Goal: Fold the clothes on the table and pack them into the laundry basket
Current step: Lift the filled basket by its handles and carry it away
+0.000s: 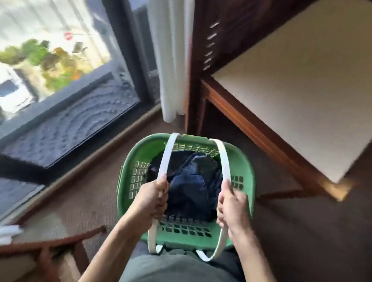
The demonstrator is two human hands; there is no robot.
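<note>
While both hands are curled tight, I have the left hand (pixel 153 200) wrapped round the left handle (pixel 166 161) and the right hand (pixel 229 207) wrapped round the right handle (pixel 224 165), each gripping its white strap near the middle of the arc. These handles are thin, flat bands of plastic that bow under the pull, so I judge they flex a little and could bite into the fingers if the load were heavy. Below them hangs the laundry basket (pixel 133 158), green, rigid, with slotted walls, held clear of the carpet (pixel 89 190) and close against my body. Inside lie the dark clothes (pixel 190 182), blue denim by the look, soft and slumped in a loose heap, not a neat stack. I judge the load light to moderate; the cloth cannot slip out, yet it may shift and tip the basket if one hand lifts higher than the other. Holding both handles evenly seems the safest grip. To the right stands the table (pixel 311 84), its pale top bare in view. A window (pixel 52 59) fills the left side.
</note>
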